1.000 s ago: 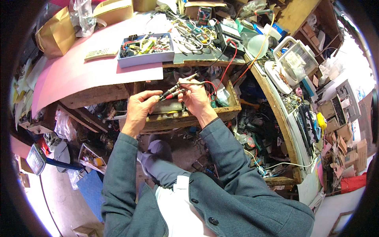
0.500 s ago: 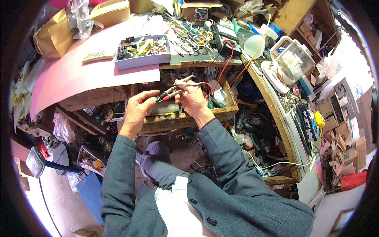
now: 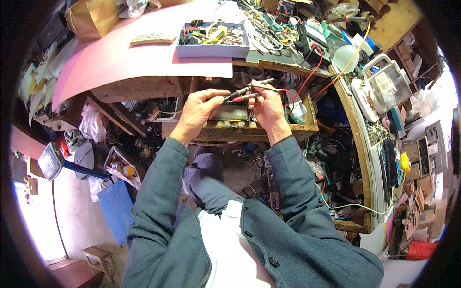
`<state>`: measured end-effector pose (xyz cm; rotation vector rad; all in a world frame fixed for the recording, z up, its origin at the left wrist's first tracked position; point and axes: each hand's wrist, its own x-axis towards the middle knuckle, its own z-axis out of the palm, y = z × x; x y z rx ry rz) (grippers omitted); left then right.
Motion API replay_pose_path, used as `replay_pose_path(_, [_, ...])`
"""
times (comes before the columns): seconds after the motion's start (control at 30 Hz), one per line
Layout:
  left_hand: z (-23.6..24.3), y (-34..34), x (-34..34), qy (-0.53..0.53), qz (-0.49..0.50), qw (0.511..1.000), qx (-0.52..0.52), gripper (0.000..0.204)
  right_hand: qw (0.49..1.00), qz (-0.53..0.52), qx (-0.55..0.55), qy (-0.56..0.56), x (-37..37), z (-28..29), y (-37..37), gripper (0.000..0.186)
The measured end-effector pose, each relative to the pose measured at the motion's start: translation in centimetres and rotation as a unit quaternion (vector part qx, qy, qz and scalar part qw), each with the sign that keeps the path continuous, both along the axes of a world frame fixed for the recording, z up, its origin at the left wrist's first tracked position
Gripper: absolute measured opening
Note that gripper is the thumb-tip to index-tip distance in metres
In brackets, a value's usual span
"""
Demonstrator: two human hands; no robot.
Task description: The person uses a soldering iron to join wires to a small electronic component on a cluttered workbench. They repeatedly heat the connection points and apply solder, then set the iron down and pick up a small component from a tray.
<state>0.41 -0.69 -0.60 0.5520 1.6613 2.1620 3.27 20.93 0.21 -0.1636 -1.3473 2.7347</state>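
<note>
Over an open wooden drawer (image 3: 307, 132), my right hand (image 3: 269, 108) grips a black test probe (image 3: 244, 90) and a red test probe (image 3: 240, 99) together, angled down toward the left. My left hand (image 3: 197, 113) has thumb and forefinger closed at the probe tips, around something small and dark that I cannot make out. Red and black leads trail from the probes; a red lead runs up to a dark meter (image 3: 322, 56) on the bench. Under my hands, the drawer holds loose parts and a pale cylindrical object (image 3: 229, 114).
A pink board (image 3: 105, 72) covers the bench, bearing a remote (image 3: 151, 38) and a grey-blue box (image 3: 213, 53) of parts. A clear plastic container (image 3: 388, 81), cables and scrap crowd the right side. A scale display (image 3: 50, 161) and blue platform (image 3: 115, 211) stand at left.
The view has shifted, so the bench and my hands sit further right and higher in the picture. Both hands keep much the same hold on the probes and the small thing.
</note>
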Motion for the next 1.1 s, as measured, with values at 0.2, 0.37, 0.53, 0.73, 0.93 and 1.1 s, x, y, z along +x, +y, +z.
replay_pose_path(0.2, [0.2, 0.2, -0.1, 0.007, 0.005, 1.000, -0.013, 0.026, 1.000, -0.009, -0.005, 0.004, 0.2, 0.4, -0.1, 0.009])
replay_pose_path(0.37, [0.4, 0.0, 0.2, 0.011, 0.017, 0.999, -0.034, 0.023, 1.000, -0.006, -0.002, 0.001, -0.1, 0.0, -0.3, 0.012])
replay_pose_path(0.53, [0.8, 0.2, 0.2, 0.009, 0.006, 1.000, -0.027, 0.022, 1.000, 0.001, -0.002, 0.014, -0.1, -0.1, 0.3, 0.011])
replay_pose_path(0.73, [0.5, 0.2, 0.0, 0.003, -0.020, 1.000, -0.015, 0.019, 1.000, 0.012, -0.024, 0.005, 0.0, -0.2, 0.3, 0.011])
replay_pose_path(0.93, [0.5, -0.1, 0.3, -0.012, -0.029, 0.999, -0.013, 0.018, 1.000, -0.002, -0.016, -0.007, 0.0, -0.5, 0.1, 0.007])
replay_pose_path(1.1, [0.8, 0.1, 0.3, -0.023, -0.012, 0.999, -0.026, 0.018, 0.999, -0.006, 0.023, -0.021, -0.1, -0.3, 0.2, 0.010])
